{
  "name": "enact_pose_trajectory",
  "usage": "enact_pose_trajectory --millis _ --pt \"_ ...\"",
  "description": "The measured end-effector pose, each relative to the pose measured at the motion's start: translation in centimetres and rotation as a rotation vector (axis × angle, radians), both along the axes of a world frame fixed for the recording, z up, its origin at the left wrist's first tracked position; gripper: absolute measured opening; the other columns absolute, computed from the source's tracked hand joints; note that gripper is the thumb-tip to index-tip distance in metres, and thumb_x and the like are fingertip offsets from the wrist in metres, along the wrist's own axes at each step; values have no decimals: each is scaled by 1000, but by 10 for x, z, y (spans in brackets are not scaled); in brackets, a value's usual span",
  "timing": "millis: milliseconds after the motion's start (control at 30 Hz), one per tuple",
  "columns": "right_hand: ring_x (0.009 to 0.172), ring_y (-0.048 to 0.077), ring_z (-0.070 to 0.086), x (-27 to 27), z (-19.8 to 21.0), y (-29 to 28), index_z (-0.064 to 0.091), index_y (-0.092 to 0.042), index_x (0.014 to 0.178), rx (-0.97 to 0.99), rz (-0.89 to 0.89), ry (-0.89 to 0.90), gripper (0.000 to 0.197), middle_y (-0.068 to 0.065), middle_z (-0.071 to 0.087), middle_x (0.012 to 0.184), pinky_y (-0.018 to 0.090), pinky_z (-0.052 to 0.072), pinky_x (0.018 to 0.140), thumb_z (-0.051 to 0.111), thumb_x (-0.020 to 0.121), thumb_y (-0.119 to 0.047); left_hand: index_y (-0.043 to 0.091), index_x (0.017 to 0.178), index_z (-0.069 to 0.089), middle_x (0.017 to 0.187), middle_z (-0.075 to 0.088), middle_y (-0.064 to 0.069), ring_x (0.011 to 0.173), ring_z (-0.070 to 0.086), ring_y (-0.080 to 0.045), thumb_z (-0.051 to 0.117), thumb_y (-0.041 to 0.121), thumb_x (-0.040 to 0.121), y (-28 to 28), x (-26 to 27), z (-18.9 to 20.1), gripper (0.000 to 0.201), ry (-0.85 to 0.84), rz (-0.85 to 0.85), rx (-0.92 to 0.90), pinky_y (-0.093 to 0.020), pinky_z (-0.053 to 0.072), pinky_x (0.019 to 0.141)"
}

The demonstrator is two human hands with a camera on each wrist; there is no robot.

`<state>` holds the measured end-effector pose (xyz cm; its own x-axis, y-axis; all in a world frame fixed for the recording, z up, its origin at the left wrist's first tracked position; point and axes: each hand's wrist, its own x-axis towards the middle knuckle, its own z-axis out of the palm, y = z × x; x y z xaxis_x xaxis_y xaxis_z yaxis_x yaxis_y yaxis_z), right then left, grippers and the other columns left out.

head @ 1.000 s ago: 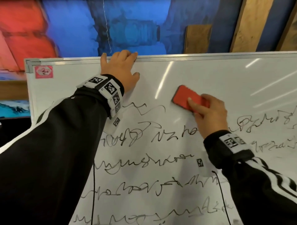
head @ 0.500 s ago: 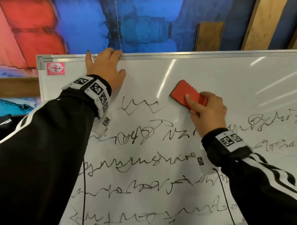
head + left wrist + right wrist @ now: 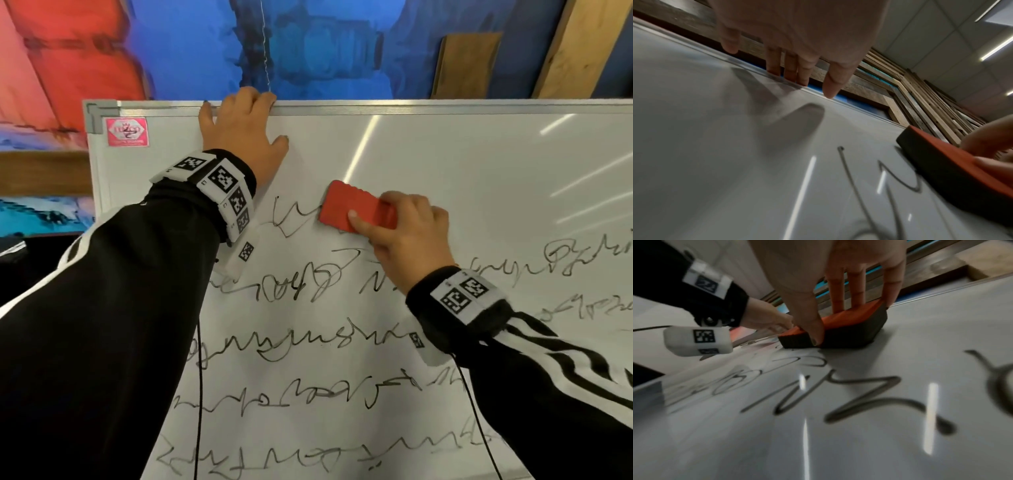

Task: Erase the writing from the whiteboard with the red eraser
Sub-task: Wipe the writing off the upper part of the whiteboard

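Note:
The whiteboard point(image 3: 445, 164) fills most of the head view, covered below with several rows of black scribbled writing point(image 3: 294, 342). My right hand point(image 3: 407, 236) grips the red eraser point(image 3: 352, 210), thumb on its near edge, fingers on top, and presses its dark pad flat on the board over the right end of the top scribble point(image 3: 291, 219). The right wrist view shows the eraser point(image 3: 840, 327) pinched between thumb and fingers. My left hand point(image 3: 239, 130) holds the board's top frame, fingers curled over the edge point(image 3: 789, 73), thumb on the white surface. The eraser point(image 3: 953, 164) shows at the right of the left wrist view.
A pink sticker point(image 3: 127, 132) marks the board's top left corner. Behind the board is a blue and red painted wall point(image 3: 171, 51) with wooden planks point(image 3: 575, 48) leaning at the right. Thin black cables point(image 3: 198, 394) hang from both wrists across the board.
My right hand has slid the eraser down and to the left onto the top scribble, wiping its right end. The left hand stays on the top frame.

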<state>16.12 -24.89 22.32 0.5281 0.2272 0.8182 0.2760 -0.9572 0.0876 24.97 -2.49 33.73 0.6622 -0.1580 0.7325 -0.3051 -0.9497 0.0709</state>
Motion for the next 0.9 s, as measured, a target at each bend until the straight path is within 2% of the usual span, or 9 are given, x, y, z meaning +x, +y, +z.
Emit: enact_pose_trajectory --millis 67,233,300,400,433,567,733,900 --pt "103 39 51 0 5 -7 64 -37 117 -9 2 23 45 18 56 118 53 35 85 70 76 -20 22 137 35 138 36 -2 131 31 -22 45 40 88 2 1 0 53 -2 -5 5 -53 8 111" --pt "111 39 44 7 21 -17 59 -41 121 183 -108 52 44 16 50 125 48 32 90 67 82 -24 21 138 34 139 36 -2 131 30 -22 46 40 87 2 2 -1 55 -5 -21 -4 -51 9 111" --pt "110 37 44 6 15 1 58 -44 122 114 -45 93 42 12 50 126 43 29 91 62 82 -31 20 138 34 139 35 -3 131 29 -22 46 40 87 1 3 -2 56 -8 -20 -14 -51 10 111" --pt "100 37 53 2 2 8 63 -38 117 -87 79 51 50 15 58 117 49 37 82 76 73 -19 21 139 33 140 35 -3 132 28 -22 46 40 88 4 4 -1 56 -1 -19 -7 -51 10 111" --pt "100 38 53 3 5 3 64 -38 117 -91 68 38 50 16 58 117 51 37 82 77 73 -18 21 139 33 140 34 -3 132 28 -22 45 40 88 4 4 -1 56 2 -19 1 -51 10 111" --pt "106 40 49 12 21 -2 63 -38 117 110 -29 8 45 16 55 121 51 33 85 71 78 -18 22 140 32 140 34 -2 132 28 -21 45 41 88 5 4 -1 56 15 -27 1 -50 9 111" --pt "103 37 52 8 4 7 64 -41 114 -132 87 23 45 10 58 121 51 35 81 74 75 -20 23 138 34 138 37 -2 130 31 -21 45 40 88 6 3 0 55 9 -23 1 -51 9 111" --pt "108 41 48 12 24 -3 64 -39 115 88 -33 4 43 14 56 123 52 35 83 71 79 -16 23 139 32 138 35 -1 131 29 -21 44 42 88 5 3 1 56 31 -27 16 -52 6 111"
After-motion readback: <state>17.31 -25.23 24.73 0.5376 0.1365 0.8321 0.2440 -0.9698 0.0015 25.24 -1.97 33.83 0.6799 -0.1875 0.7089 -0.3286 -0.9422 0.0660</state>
